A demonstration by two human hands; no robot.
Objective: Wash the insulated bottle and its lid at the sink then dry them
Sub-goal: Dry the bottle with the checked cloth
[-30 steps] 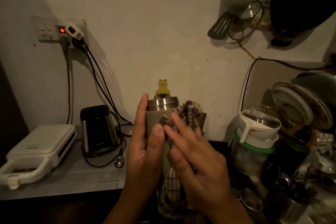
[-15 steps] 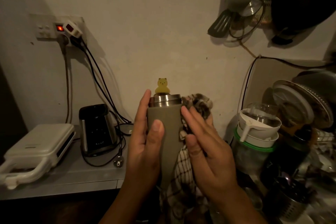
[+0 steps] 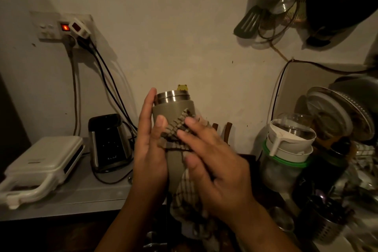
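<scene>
The olive-grey insulated bottle [image 3: 172, 111] with its bare steel threaded neck is standing upright in mid-air, mouth up and lid off, right in the middle of my feed and in front of the counter edge. The left hand [image 3: 150, 149] is clamping it from its left side, fingers running up behind the body and thumb pressing across the front. The right hand [image 3: 216, 168] is wrapping a brown-and-cream checked cloth [image 3: 185, 192] against the right and front, fingers and thumb curling over the fabric, the rest of it dangling below. I'm guessing we're mid-dry: the long axis is running vertical, and the neck and top of the body are sitting bare just above the right hand's fingertips, so that hand is the one to slide up. A little yellow bear shape [image 3: 182, 87] is peeking over the rim; can't tell what it belongs to. Off left, a black-and-steel appliance [image 3: 109, 143] and a white sandwich maker [image 3: 41, 165] are sitting on the counter.
</scene>
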